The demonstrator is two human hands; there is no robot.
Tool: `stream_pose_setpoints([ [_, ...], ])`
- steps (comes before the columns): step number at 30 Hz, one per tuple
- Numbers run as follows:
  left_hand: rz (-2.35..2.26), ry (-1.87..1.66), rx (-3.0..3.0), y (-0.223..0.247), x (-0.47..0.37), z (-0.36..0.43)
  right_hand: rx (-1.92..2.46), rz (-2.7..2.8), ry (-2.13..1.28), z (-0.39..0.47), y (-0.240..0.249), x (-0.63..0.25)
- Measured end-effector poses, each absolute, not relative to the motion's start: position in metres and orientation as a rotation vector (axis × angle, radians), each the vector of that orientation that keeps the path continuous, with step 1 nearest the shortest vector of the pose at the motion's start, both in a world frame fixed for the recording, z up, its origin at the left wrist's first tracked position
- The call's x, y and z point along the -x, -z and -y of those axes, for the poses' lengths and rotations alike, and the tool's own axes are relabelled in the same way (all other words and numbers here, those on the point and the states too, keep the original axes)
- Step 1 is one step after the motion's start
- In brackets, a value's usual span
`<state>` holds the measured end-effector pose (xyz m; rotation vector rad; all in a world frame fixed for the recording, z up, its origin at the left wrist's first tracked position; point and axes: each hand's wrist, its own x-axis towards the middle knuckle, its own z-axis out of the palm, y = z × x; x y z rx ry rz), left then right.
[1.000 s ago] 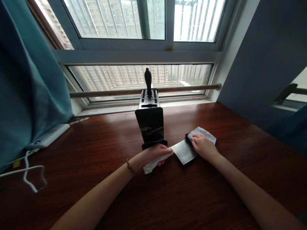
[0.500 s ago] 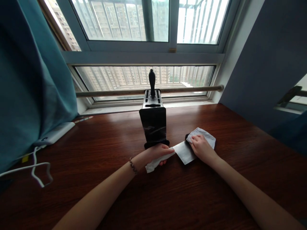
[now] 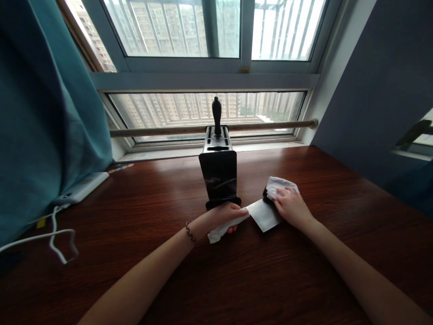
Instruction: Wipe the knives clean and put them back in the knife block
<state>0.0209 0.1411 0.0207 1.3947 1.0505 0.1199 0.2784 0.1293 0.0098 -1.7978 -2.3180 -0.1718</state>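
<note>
My left hand (image 3: 232,216) is closed around the pale, white-looking handle (image 3: 219,231) of what looks like a cleaver. Its flat, silvery, squarish blade (image 3: 265,216) points right, low over the table. My right hand (image 3: 291,205) is closed on a whitish cloth (image 3: 279,186) at the blade's far right edge, fingers pressing the fabric. Something dark shows beneath the cloth's left side; I cannot make out what. Just behind my left hand stands a black and silver knife block (image 3: 219,178), with a dark handle (image 3: 217,115) upright in its top.
The brown wooden table (image 3: 162,189) reaches to the window sill. A white power strip (image 3: 83,187) with a white cable (image 3: 56,234) lies at the left, beside a blue curtain (image 3: 74,104). A horizontal rail (image 3: 162,131) crosses before the window.
My right hand and the cloth have shifted slightly, with the cloth bunched smaller and more of the blade's right part showing. My left hand keeps its grip. The view has moved slightly.
</note>
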Motion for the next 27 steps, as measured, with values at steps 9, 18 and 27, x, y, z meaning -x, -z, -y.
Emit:
stream_pose_setpoints([
  [9, -1.065, -0.122, -1.403, -0.025, -0.021, -0.139, 2.231, 2.146, 0.306, -0.139, -0.009, -0.309],
  [18, -1.056, -0.147, -1.420, -0.027, -0.022, -0.137, 1.161, 2.381, -0.081, -0.125, -0.022, -0.274],
  [27, -1.058, -0.118, -1.392, -0.019, -0.021, -0.141, 1.741, 2.309, 0.057, -0.136, -0.009, -0.288],
])
